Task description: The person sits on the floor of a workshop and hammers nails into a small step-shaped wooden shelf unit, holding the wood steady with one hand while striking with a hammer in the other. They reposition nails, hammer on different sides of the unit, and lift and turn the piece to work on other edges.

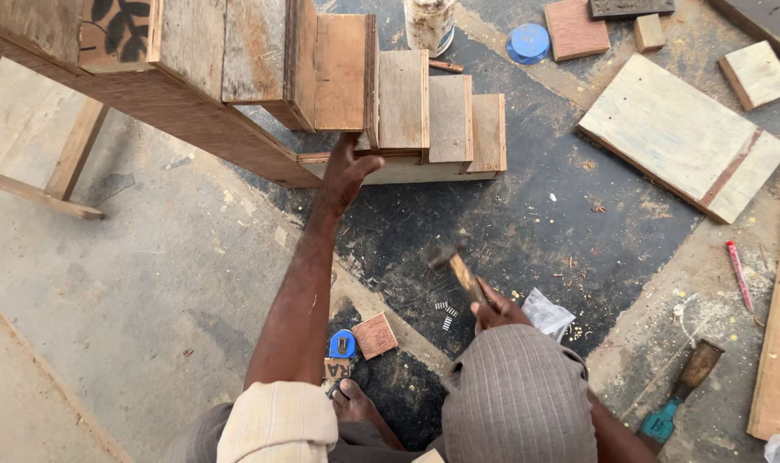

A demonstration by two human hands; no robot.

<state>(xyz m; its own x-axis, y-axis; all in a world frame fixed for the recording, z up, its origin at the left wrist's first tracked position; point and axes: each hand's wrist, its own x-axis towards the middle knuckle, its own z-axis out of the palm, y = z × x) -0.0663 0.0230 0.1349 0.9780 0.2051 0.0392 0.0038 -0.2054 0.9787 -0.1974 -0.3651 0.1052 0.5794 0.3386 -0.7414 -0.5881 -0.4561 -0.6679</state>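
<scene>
— Concrete floor, dusty, with a dark mat across its middle; what lies on it in the head view?

— A wooden frame of short slats stands at the far edge. The left hand presses against its lower rail, fingers curled on the wood.

— And the other hand?

— The right hand is closed round the handle of a hammer, whose head hangs blurred over the mat, apart from the frame.

— Anything near?

— Small nails are scattered just beside the hammer hand. A plywood sheet lies toward the far right corner, a chisel at the near right.
</scene>
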